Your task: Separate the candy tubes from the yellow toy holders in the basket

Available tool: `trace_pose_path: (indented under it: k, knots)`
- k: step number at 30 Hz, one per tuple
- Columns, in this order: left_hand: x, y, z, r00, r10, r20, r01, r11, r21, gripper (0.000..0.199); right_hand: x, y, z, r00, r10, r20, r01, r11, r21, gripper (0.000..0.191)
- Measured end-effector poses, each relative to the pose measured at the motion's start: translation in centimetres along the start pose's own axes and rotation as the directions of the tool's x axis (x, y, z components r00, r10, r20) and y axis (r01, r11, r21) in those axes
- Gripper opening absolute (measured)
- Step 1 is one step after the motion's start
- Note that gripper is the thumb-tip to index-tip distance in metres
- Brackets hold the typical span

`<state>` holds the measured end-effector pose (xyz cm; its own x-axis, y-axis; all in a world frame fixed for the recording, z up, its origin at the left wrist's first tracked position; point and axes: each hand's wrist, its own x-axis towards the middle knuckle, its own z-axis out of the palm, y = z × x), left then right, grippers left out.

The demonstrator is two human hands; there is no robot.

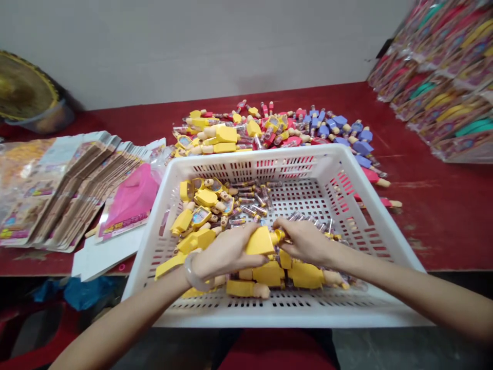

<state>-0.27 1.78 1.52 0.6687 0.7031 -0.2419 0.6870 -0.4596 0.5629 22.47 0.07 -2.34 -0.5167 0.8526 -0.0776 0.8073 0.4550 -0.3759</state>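
Observation:
A white perforated plastic basket (pixel 231 159) sits on the table in front of me, holding yellow toy-figure parts and small clear capsules. My left hand (pixel 227 252), with a translucent bangle (pixel 193 272) on its wrist, grips one side of a yellow toy torso (pixel 260 241). My right hand (pixel 304 239) has its fingertips on the torso's far end, where a small gold-capped piece (pixel 278 236) shows. More yellow limbed toy figures (pixel 269 275) lie beneath both hands. A heap of yellow parts (pixel 204 198) and clear capsules (pixel 248 198) fills the basket's far left area.
Behind the basket, a pile of yellow, red and blue toy figures (pixel 277 128) covers the red table (pixel 423 205). Stacks of printed card packaging (pixel 73 190) and a pink sheet (pixel 131 200) lie left. Packaged toys (pixel 439 87) are stacked right. A woven hat (pixel 25 87) sits far left.

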Motion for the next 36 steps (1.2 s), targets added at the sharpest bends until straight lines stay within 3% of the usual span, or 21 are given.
trace_pose_path:
  k: [4, 6, 8, 10, 12, 15, 17, 19, 22, 24, 26, 28, 30, 32, 33, 35, 36]
  knots:
    - [-0.4, 1.4, 0.3, 0.994, -0.069, 0.083, 0.086, 0.971, -0.221, 0.044, -0.2, -0.2, 1.2, 0.991, -0.126, -0.034, 0.118, 0.976, -0.184, 0.01]
    - [-0.3, 1.2, 0.7, 0.962, -0.103, 0.253, 0.203, 0.889, -0.411, 0.042, -0.3, -0.4, 1.6, 0.978, -0.2, -0.062, 0.178, 0.95, -0.256, 0.008]
    - [0.0, 0.8, 1.0, 0.872, -0.107, 0.478, 0.402, 0.714, -0.573, 0.04, -0.6, -0.8, 1.8, 0.968, -0.237, -0.079, 0.203, 0.931, -0.302, 0.007]
    - [0.3, 0.4, 1.3, 0.768, -0.069, 0.637, 0.574, 0.516, -0.636, 0.038, -0.8, -1.2, 1.6, 0.967, -0.239, -0.089, 0.195, 0.917, -0.349, 0.01]
    - [0.6, 0.1, 1.6, 0.715, -0.01, 0.699, 0.652, 0.37, -0.662, 0.036, -1.0, -1.7, 1.2, 0.974, -0.209, -0.086, 0.16, 0.907, -0.39, 0.015]
    - [0.7, 0.1, 2.1, 0.67, 0.037, 0.742, 0.709, 0.266, -0.653, 0.034, -1.2, -2.3, 0.7, 0.987, -0.157, -0.037, 0.129, 0.905, -0.406, 0.018]
    - [0.5, 0.2, 2.3, 0.665, 0.021, 0.746, 0.712, 0.284, -0.643, 0.033, -1.2, -2.5, 0.5, 0.986, -0.164, 0.01, 0.154, 0.905, -0.397, 0.017]
    - [0.2, 0.4, 2.2, 0.696, -0.027, 0.717, 0.675, 0.364, -0.642, 0.034, -1.4, -2.7, 0.6, 0.984, -0.174, 0.029, 0.171, 0.901, -0.399, 0.017]
    - [-0.4, 0.9, 1.7, 0.785, -0.106, 0.61, 0.54, 0.6, -0.59, 0.038, -1.6, -2.9, 1.2, 0.984, -0.174, 0.036, 0.174, 0.903, -0.392, 0.014]
    - [-0.7, 1.3, 1.5, 0.871, -0.135, 0.472, 0.377, 0.799, -0.468, 0.039, -1.7, -2.9, 1.6, 0.984, -0.172, 0.054, 0.18, 0.919, -0.351, 0.009]
    - [-1.1, 1.5, 1.6, 0.95, -0.134, 0.282, 0.212, 0.94, -0.268, 0.045, -1.4, -2.7, 1.8, 0.986, -0.149, 0.072, 0.164, 0.939, -0.301, 0.006]
    - [-1.4, 1.4, 2.0, 0.987, -0.12, 0.111, 0.128, 0.989, -0.068, 0.054, -1.0, -2.3, 1.7, 0.988, -0.137, 0.065, 0.149, 0.953, -0.265, 0.007]
    - [-1.5, 0.7, 2.1, 0.996, -0.093, -0.008, 0.094, 0.995, 0.032, 0.063, -0.7, -1.7, 1.2, 0.988, -0.153, 0.009, 0.15, 0.959, -0.241, 0.013]
    - [-1.4, -0.4, 1.9, 0.996, -0.078, 0.031, 0.08, 0.993, -0.085, 0.071, -0.5, -1.0, 0.6, 0.972, -0.228, -0.061, 0.209, 0.95, -0.231, 0.016]
    - [-1.2, -1.0, 1.6, 0.99, -0.065, 0.122, 0.091, 0.972, -0.218, 0.071, -0.6, -0.7, 0.2, 0.957, -0.277, -0.087, 0.252, 0.941, -0.224, 0.016]
    - [-0.8, -2.1, 0.9, 0.934, 0.03, 0.355, 0.165, 0.848, -0.504, 0.066, -0.7, -0.1, -0.4, 0.928, -0.359, -0.104, 0.338, 0.924, -0.178, 0.019]
    - [-0.7, -2.4, 0.6, 0.903, 0.087, 0.42, 0.2, 0.78, -0.592, 0.062, -0.8, 0.2, -0.6, 0.924, -0.372, -0.089, 0.359, 0.924, -0.129, 0.022]
